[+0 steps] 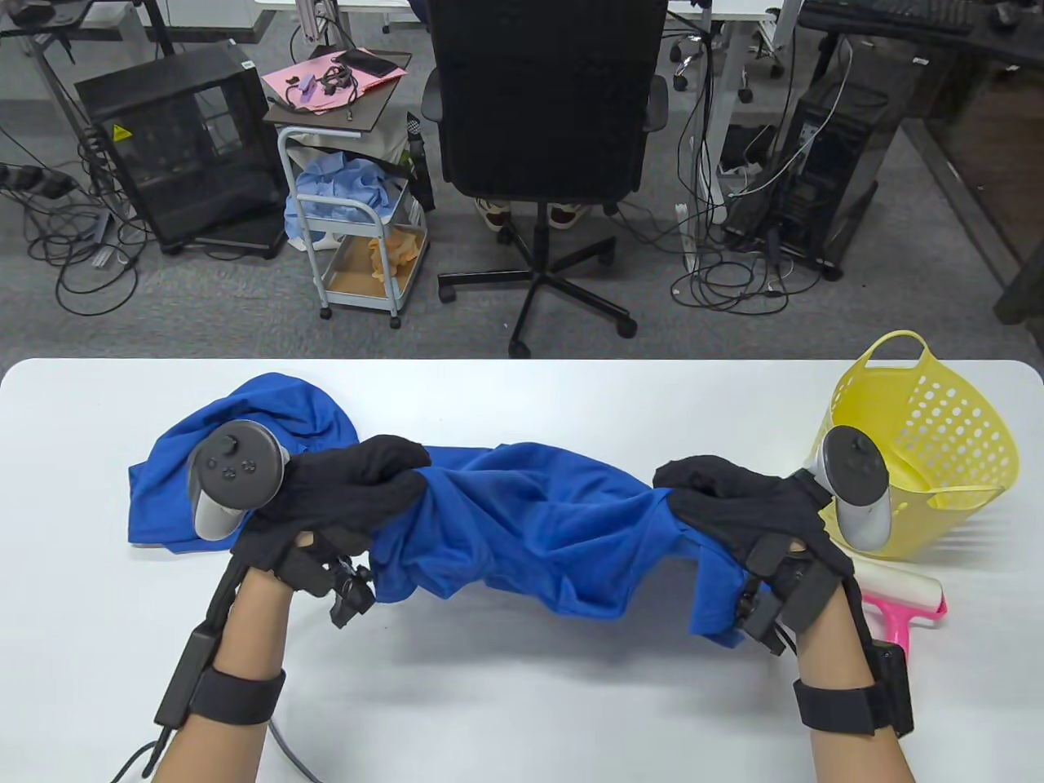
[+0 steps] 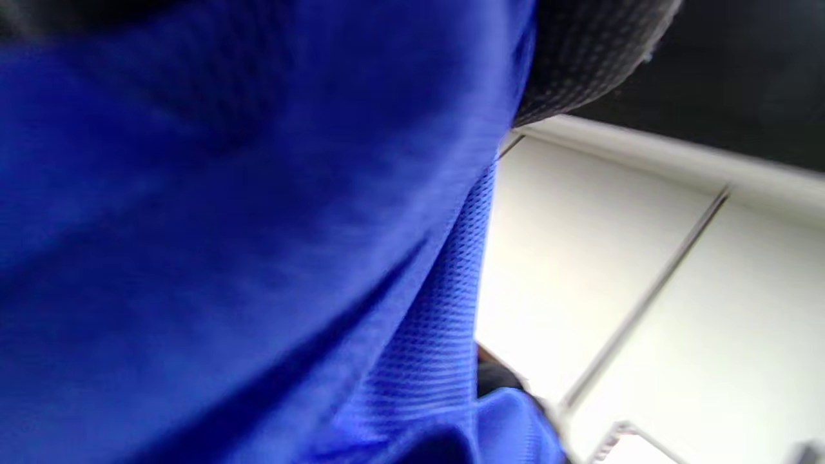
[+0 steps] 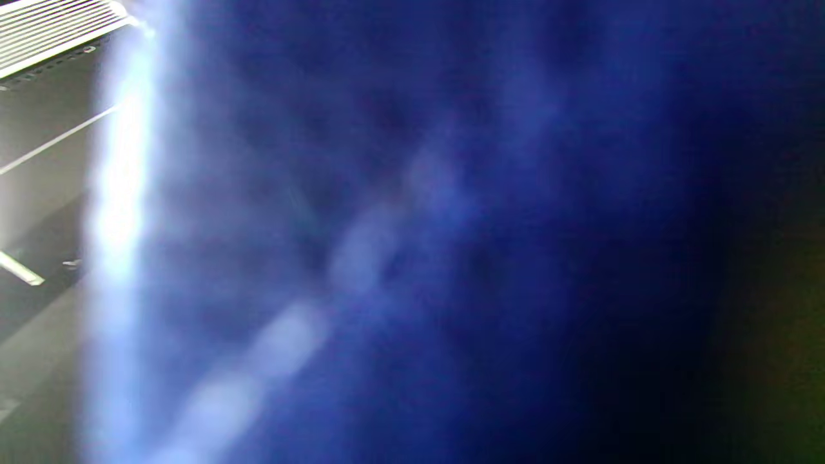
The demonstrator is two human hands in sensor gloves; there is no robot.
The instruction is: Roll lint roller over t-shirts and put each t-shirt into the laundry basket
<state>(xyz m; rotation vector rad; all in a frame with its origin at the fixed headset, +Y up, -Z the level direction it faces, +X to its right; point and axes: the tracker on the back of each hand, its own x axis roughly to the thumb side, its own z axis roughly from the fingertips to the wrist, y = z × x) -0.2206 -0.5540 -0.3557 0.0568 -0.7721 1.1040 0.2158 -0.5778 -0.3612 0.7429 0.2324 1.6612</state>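
Nearest the bottom edge of the table view, the left hand (image 1: 351,489) and the right hand (image 1: 726,497) each clutch a bunched end of the blue t-shirt (image 1: 530,522), fingers curled into the cloth, so it hangs stretched between them above the white tabletop (image 1: 489,701) across the middle of the frame. Just right of the right wrist lies the pink lint roller (image 1: 901,599), and behind it at the right edge stands the yellow laundry basket (image 1: 946,440). Both wrist views are filled with blurred blue fabric.
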